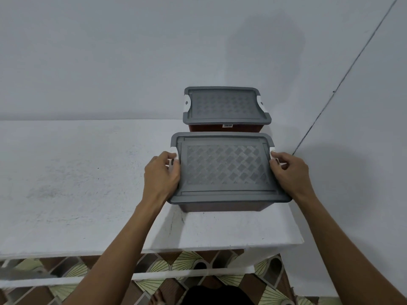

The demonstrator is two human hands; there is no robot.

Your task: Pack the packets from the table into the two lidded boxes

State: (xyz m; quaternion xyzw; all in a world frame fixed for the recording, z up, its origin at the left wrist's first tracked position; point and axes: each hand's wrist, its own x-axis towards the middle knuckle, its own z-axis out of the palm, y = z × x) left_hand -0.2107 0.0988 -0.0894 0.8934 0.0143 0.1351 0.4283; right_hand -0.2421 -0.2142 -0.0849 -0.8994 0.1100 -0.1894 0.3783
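Honestly, both ends of the near box point(226, 170) are held right now. The left grip point(161, 170) is curled round the left clip point(173, 155) with the thumb laid along the lid's edge, and the right grip point(288, 170) is pinched onto the right clip point(273, 155). Nothing is being lifted. The box is sat flat on the surface point(88, 172), towards its right end, with the far box point(224, 105) just behind it, lid on too. No packets can be spotted anywhere in view, so whether they've been packed can't be told.

What could go wrong, probably: if one clip is yanked harder than the other, the box could be tipped or skidded, since it looks light and isn't braced by anything. With a shove forward it'd be knocked into the far box. With a pull back it'd be dragged towards the front edge, and the tiled floor point(198, 259) is right below. Fingers could also be nipped when a clip gets snapped.
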